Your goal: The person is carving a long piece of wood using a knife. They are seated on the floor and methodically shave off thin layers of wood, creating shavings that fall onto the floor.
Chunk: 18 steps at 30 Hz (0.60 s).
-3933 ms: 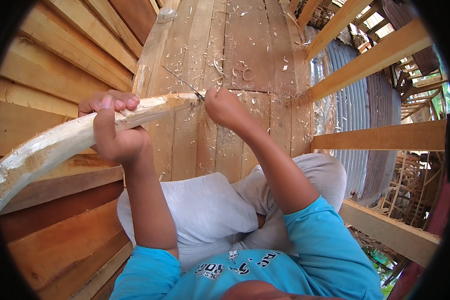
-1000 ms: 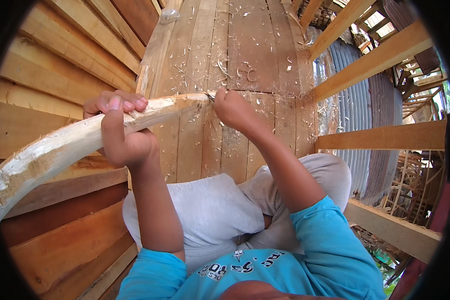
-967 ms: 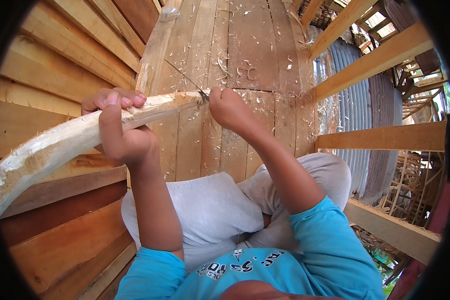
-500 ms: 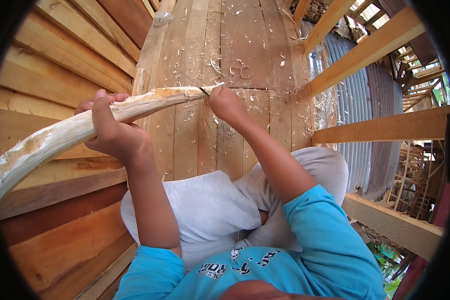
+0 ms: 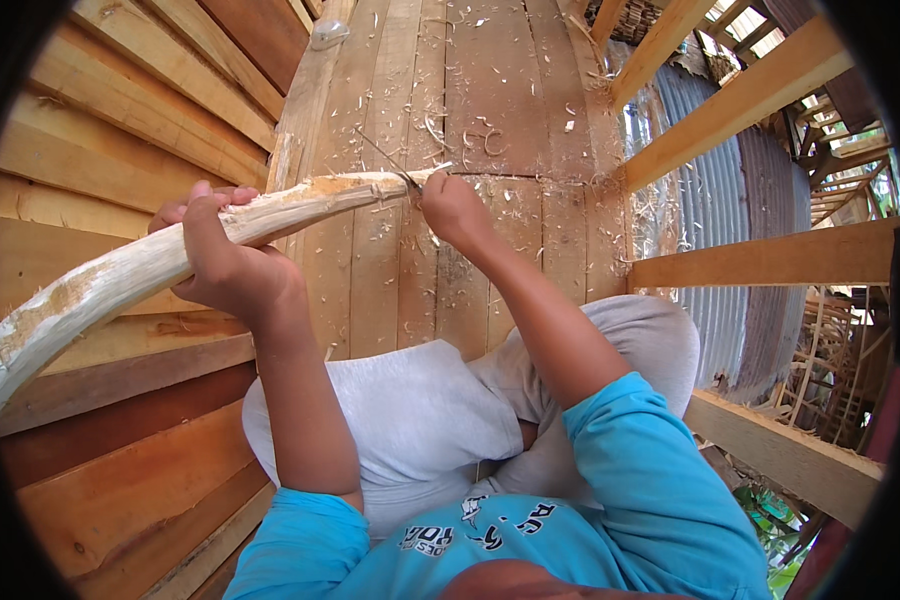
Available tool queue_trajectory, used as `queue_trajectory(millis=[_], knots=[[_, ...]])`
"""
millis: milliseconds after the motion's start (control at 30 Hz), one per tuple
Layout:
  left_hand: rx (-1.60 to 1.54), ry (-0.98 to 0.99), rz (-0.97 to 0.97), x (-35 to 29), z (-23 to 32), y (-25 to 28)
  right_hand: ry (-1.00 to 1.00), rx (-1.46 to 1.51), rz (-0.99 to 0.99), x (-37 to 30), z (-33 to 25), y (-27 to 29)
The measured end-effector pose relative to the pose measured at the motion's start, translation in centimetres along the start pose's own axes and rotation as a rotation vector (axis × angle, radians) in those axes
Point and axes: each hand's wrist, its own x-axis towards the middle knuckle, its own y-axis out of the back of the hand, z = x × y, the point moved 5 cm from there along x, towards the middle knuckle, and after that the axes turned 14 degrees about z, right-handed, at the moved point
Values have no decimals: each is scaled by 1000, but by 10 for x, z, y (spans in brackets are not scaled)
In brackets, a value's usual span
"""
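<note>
A long, curved, peeled wooden branch (image 5: 305, 203) runs from the left rim to the middle, its pale surface patched with tan. My left hand (image 5: 232, 255) is closed around it from below, thumb up along the near side. At the branch's narrower right end, my right hand (image 5: 454, 210) is a fist. A knife with a thin dark blade (image 5: 387, 160) sticks out from that fist and crosses the branch tip, pointing away and to the left. The fist hides the knife's handle and part of the branch tip.
Curled wood shavings (image 5: 485, 140) litter the plank floor (image 5: 490, 60). Stacked boards (image 5: 120, 120) form a wall on the left. Wooden rails (image 5: 770, 255) stand on the right, with corrugated metal sheets (image 5: 715, 170) beyond. A clear plastic object (image 5: 328, 34) lies at the far left.
The thin blade has swung slightly and shows more plainly, its tip higher above the branch. My right hand has shifted a little to the right; my left hand keeps its hold.
</note>
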Motion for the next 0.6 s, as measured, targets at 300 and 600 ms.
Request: queue_trajectory(millis=[300,600], knots=[[-10,-19,-1,-1,2,-1,11,47,111,5,-4,8],[6,-5,8,1,-1,-2,-6,-21,157,8,11,-5]])
